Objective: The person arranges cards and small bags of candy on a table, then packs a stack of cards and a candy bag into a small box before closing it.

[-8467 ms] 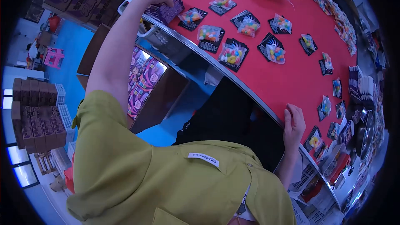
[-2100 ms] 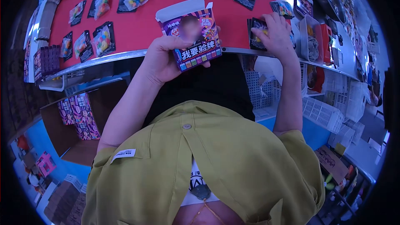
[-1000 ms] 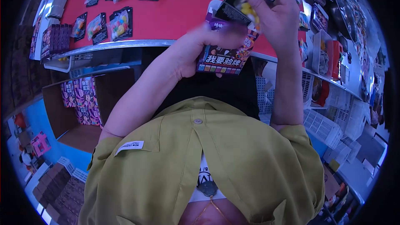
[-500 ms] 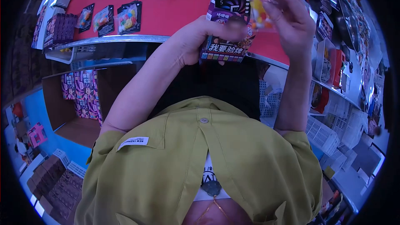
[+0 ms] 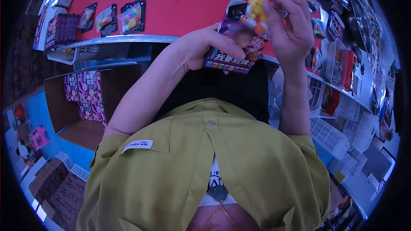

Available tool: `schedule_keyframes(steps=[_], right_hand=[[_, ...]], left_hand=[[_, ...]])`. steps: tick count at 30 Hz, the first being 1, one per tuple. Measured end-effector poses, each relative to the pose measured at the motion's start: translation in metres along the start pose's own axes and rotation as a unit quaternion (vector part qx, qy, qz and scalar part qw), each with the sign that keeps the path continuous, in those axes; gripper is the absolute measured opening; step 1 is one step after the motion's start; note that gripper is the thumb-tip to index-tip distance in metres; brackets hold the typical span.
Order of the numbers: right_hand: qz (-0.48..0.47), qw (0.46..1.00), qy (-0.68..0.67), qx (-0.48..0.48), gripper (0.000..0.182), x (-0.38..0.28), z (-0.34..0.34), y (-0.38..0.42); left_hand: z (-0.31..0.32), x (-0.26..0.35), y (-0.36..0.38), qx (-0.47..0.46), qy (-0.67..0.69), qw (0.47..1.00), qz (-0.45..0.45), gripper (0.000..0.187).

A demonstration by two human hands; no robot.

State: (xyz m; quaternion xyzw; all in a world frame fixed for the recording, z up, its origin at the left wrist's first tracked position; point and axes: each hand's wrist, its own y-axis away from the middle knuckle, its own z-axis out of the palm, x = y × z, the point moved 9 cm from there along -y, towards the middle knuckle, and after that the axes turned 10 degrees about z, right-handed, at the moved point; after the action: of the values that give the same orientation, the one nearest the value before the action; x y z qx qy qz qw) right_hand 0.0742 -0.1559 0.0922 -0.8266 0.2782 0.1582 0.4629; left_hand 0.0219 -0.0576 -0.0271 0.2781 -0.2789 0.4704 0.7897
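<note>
My left hand [image 5: 207, 45] is closed around a small purple printed box [image 5: 229, 60], its thumb across the front. The box tilts over the table's near edge with its top flap up. Inside its mouth a black card [image 5: 235, 12] marked 5 shows only its upper part. Pinched in the fingers of my right hand [image 5: 293, 28] is a clear bag of colourful candies [image 5: 257, 13], held upright right at the box's opening, overlapping its right side.
On the red table [image 5: 205, 4], several candy bags lie on black cards [image 5: 132, 17] at the left, with more at the right. Purple boxes [image 5: 62, 30] stand at the left edge. Below, an open carton [image 5: 77, 134] contains printed boxes. White baskets [image 5: 329, 139] are at the right.
The black card sits lower in the box. The box has tilted and dropped slightly. My right hand has moved left with the candy bag, which now stands more upright over the opening.
</note>
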Motion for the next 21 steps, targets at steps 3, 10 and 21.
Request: schedule_keyframes(steps=[3,10,21], right_hand=[[-0.034,0.999,0.019,0.038,0.022,0.007,-0.004,-0.005],[-0.148,0.989,0.017,-0.003,0.033,-0.031,0.005,0.004],[0.044,0.985,-0.023,-0.166,0.053,-0.013,0.017,-0.006]], left_hand=[[0.001,-0.001,-0.001,-0.021,-0.013,1.000,-0.003,0.055],[-0.005,0.002,0.002,-0.030,-0.027,0.999,0.006,0.056],[0.004,0.005,0.004,-0.005,-0.093,0.996,-0.016,0.059]])
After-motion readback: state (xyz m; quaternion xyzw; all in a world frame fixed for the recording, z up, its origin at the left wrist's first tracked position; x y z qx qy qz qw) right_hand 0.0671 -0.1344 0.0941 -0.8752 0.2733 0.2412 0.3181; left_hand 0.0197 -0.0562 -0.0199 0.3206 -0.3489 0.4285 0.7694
